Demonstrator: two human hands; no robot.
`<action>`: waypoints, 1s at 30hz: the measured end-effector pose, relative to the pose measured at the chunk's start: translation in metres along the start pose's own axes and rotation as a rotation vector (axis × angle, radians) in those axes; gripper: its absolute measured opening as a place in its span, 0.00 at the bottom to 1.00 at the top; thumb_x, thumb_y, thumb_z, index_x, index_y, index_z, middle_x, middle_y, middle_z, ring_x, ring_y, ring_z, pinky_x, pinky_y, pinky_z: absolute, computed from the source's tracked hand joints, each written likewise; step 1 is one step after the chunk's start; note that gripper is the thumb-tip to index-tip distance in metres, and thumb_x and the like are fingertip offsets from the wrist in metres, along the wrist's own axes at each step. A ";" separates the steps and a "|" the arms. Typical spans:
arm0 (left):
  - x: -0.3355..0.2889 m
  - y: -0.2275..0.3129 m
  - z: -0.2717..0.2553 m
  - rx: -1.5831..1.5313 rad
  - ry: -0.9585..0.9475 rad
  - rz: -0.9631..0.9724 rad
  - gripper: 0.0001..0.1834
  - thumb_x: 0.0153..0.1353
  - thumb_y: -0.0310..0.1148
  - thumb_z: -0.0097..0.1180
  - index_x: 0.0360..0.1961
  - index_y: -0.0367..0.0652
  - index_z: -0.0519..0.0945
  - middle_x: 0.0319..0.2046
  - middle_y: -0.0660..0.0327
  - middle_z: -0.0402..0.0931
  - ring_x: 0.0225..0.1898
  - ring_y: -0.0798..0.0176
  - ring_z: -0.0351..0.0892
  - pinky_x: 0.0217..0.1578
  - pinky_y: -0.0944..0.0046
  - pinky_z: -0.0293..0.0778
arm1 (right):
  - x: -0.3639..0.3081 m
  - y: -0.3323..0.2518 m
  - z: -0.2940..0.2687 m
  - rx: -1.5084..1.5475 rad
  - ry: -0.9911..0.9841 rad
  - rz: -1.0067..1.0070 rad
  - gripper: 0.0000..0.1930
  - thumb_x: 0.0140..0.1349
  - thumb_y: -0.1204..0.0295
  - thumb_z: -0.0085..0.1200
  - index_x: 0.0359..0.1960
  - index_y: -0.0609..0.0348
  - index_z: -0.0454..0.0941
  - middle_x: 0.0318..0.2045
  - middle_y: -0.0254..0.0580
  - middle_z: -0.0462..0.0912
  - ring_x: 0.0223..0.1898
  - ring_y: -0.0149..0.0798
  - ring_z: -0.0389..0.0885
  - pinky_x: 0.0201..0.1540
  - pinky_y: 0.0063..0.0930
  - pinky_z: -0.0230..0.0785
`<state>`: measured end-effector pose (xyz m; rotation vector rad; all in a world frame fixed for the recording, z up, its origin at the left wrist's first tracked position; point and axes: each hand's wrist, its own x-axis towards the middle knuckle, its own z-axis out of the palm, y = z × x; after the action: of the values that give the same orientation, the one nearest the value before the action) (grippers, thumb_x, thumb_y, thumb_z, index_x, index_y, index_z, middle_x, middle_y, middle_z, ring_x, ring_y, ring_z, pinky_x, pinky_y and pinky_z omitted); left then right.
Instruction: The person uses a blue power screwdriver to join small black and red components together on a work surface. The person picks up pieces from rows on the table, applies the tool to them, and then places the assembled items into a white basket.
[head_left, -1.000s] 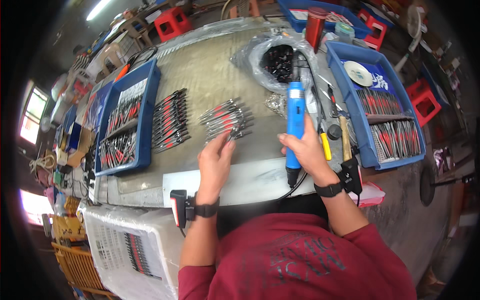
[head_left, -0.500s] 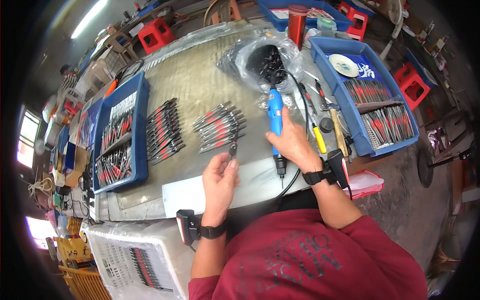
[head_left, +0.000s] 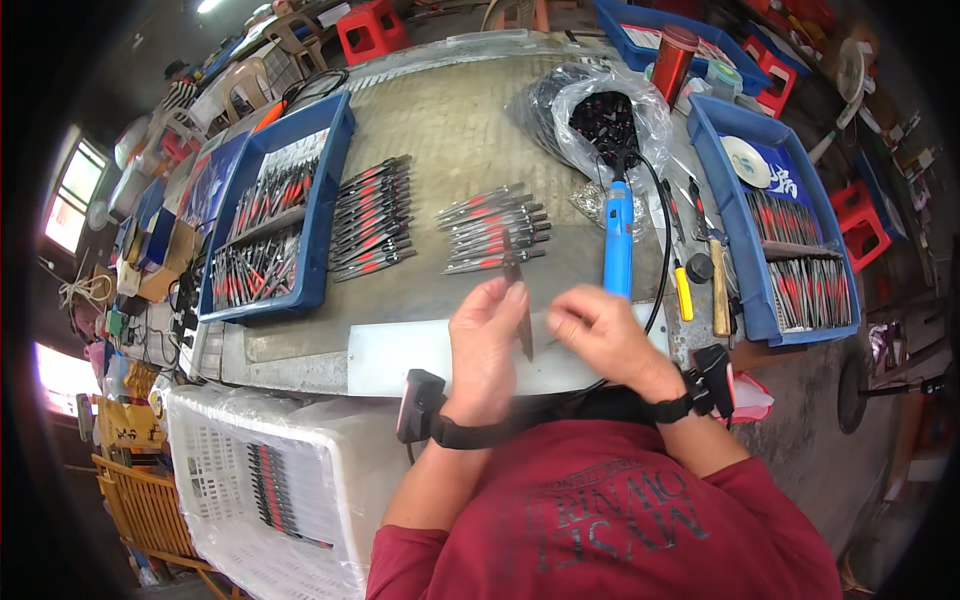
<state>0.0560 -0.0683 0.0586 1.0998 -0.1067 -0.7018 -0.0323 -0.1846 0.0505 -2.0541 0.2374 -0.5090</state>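
Note:
My left hand pinches a slim dark pen-shaped tool that stands nearly upright over the table's front edge; its lower part is smeared by motion. Just to the right, my right hand has its fingers curled and the thumb pressed in; whatever it may hold is hidden. Beyond the right hand lies a blue electric screwdriver with a black cable, which neither hand grips. A small stack of grey, red-marked pen-shaped tools lies ahead of my left hand, and a longer row of them lies further left.
Blue trays hold similar tools at left and right. A plastic bag of black parts sits at the back. A yellow-handled tool and a wooden-handled hammer lie right. A white board edges the table; below stands a white crate.
My right hand has let go of the electric screwdriver and come left beside my left hand. My left hand still holds the pen-shaped tool. The whole view has shifted.

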 end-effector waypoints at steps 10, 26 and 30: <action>-0.003 0.004 0.002 0.190 -0.093 0.121 0.07 0.57 0.28 0.55 0.34 0.34 0.76 0.25 0.67 0.73 0.26 0.75 0.69 0.30 0.75 0.66 | -0.002 -0.009 0.007 0.351 -0.117 0.170 0.10 0.59 0.71 0.50 0.22 0.63 0.71 0.18 0.28 0.71 0.22 0.21 0.65 0.24 0.18 0.58; -0.006 0.009 -0.006 0.290 -0.134 0.227 0.06 0.56 0.26 0.54 0.31 0.31 0.77 0.24 0.65 0.75 0.26 0.76 0.68 0.28 0.75 0.66 | -0.002 -0.012 -0.010 0.282 -0.134 0.117 0.08 0.55 0.71 0.52 0.25 0.66 0.73 0.19 0.39 0.71 0.21 0.30 0.67 0.24 0.24 0.60; -0.008 0.013 -0.008 0.301 -0.147 0.213 0.07 0.56 0.25 0.55 0.32 0.31 0.77 0.24 0.64 0.76 0.26 0.76 0.70 0.27 0.75 0.67 | -0.002 -0.013 -0.015 0.224 -0.134 0.101 0.08 0.55 0.72 0.52 0.25 0.66 0.73 0.19 0.39 0.71 0.21 0.30 0.67 0.24 0.24 0.60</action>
<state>0.0592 -0.0544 0.0676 1.2997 -0.4608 -0.5854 -0.0411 -0.1891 0.0677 -1.8394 0.1938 -0.3197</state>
